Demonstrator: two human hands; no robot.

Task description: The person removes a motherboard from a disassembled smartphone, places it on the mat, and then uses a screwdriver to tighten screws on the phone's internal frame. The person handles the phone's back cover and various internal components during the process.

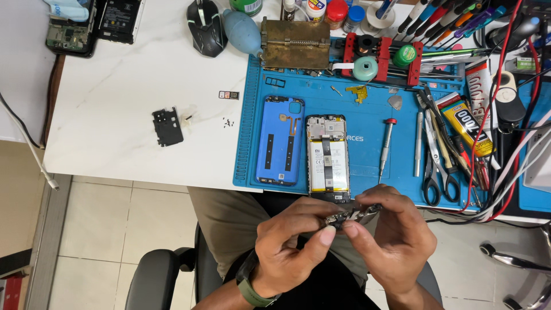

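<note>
Metal-edged small circuit board [353, 214], lifted off the surface and near the open phone [328, 158] on the blue mat [367, 155], is pinched by left hand [287, 244] & right hand [390, 235] grips for inspection; next move calls for fine fingertip ctrl.

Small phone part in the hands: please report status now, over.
Left hand and right hand both pinch the small phone part over the lap. Opened phone lies on the blue mat. Nothing in the way.
</note>
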